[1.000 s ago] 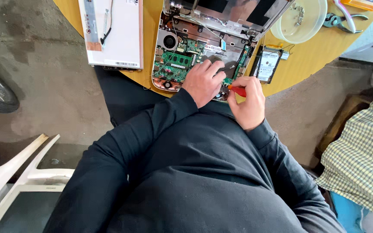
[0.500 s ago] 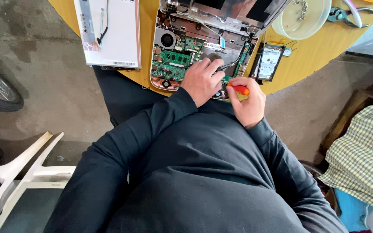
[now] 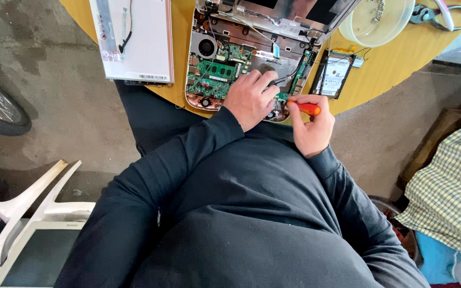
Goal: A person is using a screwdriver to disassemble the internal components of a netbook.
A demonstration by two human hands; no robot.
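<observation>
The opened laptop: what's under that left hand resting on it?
Around the left hand the opened laptop shows green circuit board, a fan and cables. What lies directly beneath the palm is covered.

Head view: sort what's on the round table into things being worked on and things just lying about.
In use:
opened laptop
red-handled screwdriver in right hand
left hand resting on the laptop

Lying about:
detached screen panel
hard drive
round plastic dish
pliers

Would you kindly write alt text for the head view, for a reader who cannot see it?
A person in a dark sweater works on an opened laptop on a round yellow table, left hand resting on its circuit board and right hand holding a red-handled screwdriver. A detached screen panel, hard drive, bowl and pliers lie nearby.
</observation>
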